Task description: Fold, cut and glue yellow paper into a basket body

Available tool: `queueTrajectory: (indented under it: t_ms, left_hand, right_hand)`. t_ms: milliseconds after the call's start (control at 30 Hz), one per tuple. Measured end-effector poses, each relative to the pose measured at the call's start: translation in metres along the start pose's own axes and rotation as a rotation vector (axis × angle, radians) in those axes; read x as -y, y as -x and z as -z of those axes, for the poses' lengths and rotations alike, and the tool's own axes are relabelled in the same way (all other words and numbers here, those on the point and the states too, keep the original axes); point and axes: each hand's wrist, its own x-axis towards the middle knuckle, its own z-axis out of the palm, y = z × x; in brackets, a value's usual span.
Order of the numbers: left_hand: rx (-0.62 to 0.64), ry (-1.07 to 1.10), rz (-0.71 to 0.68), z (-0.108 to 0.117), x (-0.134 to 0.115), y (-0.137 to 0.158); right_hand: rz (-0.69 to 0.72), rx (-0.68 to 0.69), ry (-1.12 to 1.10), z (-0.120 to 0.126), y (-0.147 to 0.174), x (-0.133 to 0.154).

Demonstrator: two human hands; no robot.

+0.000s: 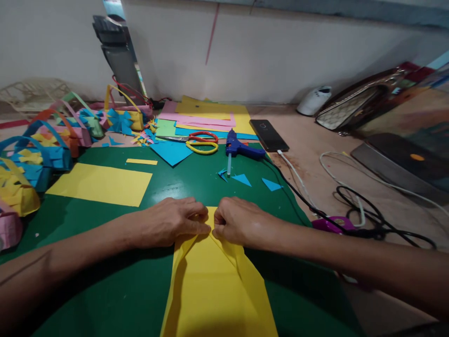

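A large sheet of yellow paper [213, 285] lies in front of me, creased, with its side edges folded inward and standing up a little. My left hand [175, 220] is closed on the far left part of the sheet, thumb and fingers pressed together at a fold. On the far right part, my right hand [242, 222] is curled and pinches the matching fold. The two hands nearly meet, with a narrow strip of yellow showing between them. Under the paper is a green mat [105, 281].
Beyond my hands lie a blue glue gun [242, 147], scissors [201, 140], blue scraps [242, 179] and stacked coloured paper [213, 112]. Small paper baskets [59, 150] line the left, near a yellow rectangle [101, 184]. At right are a phone [269, 135] and tangled cables [379, 215].
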Motion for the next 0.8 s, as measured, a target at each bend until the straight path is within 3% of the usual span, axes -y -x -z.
queueTrajectory:
  t_ms: [133,500,800]
  left_hand:
    - [0.025,-0.115,-0.034,0.0016,-0.0028,-0.0002]
    - [0.072,-0.185,-0.081,0.0018,-0.0046,-0.0003]
    - [0.011,-0.181,-0.093,-0.0049,-0.0007,0.0016]
  right_hand:
    - [-0.016,0.004,0.023,0.0000,0.0002,0.0008]
    - [0.004,0.015,0.077,0.0014,-0.0008,0.0034]
    - [0.078,0.090,0.182,0.0073,-0.0078,0.0090]
